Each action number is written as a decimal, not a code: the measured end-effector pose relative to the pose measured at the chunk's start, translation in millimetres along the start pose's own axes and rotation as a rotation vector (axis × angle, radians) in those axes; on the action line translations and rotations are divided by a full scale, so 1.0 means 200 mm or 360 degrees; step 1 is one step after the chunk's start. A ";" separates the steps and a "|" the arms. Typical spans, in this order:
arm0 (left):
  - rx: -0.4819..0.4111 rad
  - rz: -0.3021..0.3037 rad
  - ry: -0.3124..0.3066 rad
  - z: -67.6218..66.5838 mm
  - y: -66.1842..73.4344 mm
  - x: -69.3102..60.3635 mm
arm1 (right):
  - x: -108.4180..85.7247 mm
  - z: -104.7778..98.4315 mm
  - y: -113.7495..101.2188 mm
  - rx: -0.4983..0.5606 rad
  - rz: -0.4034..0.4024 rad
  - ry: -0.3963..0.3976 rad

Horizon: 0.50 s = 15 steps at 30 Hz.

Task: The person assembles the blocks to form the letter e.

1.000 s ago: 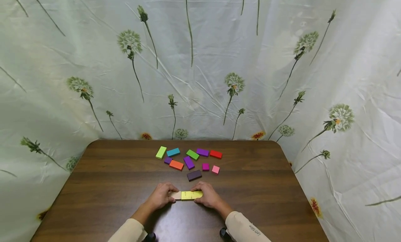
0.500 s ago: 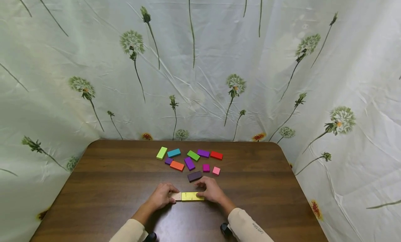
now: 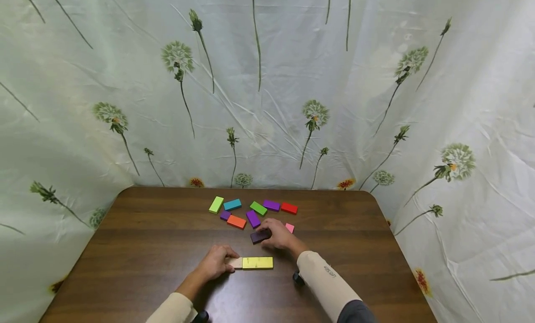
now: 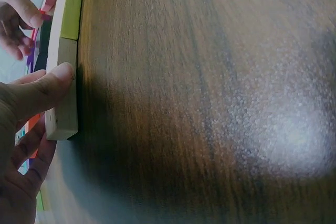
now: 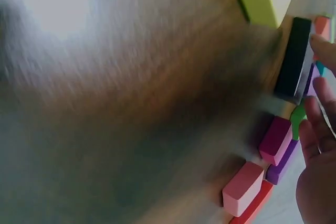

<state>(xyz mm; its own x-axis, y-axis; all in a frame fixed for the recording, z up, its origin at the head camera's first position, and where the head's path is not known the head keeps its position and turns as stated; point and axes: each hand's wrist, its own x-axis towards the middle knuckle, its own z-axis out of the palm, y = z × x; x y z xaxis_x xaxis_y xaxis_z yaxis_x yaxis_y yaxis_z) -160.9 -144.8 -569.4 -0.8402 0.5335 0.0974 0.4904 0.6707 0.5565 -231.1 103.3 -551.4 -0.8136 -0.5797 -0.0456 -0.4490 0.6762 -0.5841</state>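
In the head view my left hand [image 3: 215,261] pinches a pale, unpainted wooden block [image 3: 237,263] lying on the table. The left wrist view shows its thumb on the near side of that block [image 4: 65,95]. End to end with it, on the right, lies a yellow block [image 3: 257,263], which neither hand touches. My right hand [image 3: 277,234] is over the right end of a dark purple, nearly black block [image 3: 257,237], thumb and fingers spread apart. In the right wrist view the thumb is close to the dark block [image 5: 295,59]; whether it touches is unclear.
Behind the dark block lie orange [image 3: 236,222], purple [image 3: 253,219], lime [image 3: 216,204], teal [image 3: 232,204], green [image 3: 258,208] and red [image 3: 289,208] blocks. A pink block [image 3: 290,228] and a magenta block [image 5: 275,140] are near my right hand. A floral curtain [image 3: 267,105] hangs behind the table.
My right hand has let go of the yellow block and moved away from me to the dark block, covering the magenta one in the head view. My left hand stays on the pale block.
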 end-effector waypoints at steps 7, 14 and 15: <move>0.0019 -0.0032 -0.0023 0.00 0.01 0.00 | 0.06 -0.01 -0.01 0.0014 0.0009 -0.0117; 0.0011 -0.0048 -0.0043 -0.01 0.00 0.00 | 0.09 0.00 -0.02 0.0018 0.0016 -0.0136; -0.0001 -0.0048 -0.0041 -0.01 0.00 0.00 | 0.09 0.00 -0.02 0.0022 0.0014 -0.0140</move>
<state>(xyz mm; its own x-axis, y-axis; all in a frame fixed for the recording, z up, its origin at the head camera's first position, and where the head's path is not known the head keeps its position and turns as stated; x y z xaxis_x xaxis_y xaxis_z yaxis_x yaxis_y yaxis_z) -161.5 -144.9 -568.2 -0.8483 0.5262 0.0591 0.4648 0.6865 0.5591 -244.8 89.8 -550.8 -0.7815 -0.6120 -0.1214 -0.4367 0.6755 -0.5942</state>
